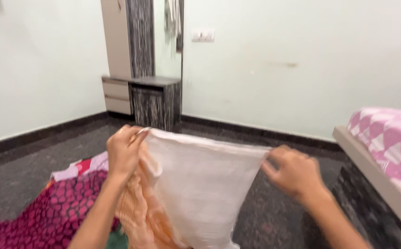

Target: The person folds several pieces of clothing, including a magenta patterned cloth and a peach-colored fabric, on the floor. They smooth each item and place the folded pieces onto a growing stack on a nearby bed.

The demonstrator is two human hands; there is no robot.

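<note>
The person holds a white cloth (200, 184) up in front of the body, stretched between both hands so its top edge runs almost straight. The left hand (124, 154) is closed on the left corner, fingers pinching it firmly; an orange patterned part (138, 212) of the fabric hangs under this hand. The right hand (293, 171) pinches the right corner between thumb and fingers. The cloth hangs free above the dark floor (283, 216). Below on the left lies a magenta patterned fabric (48, 212). A bed (385, 152) with a pink checked cover stands at the right, and a dresser (152, 99) stands by the wall.
</note>
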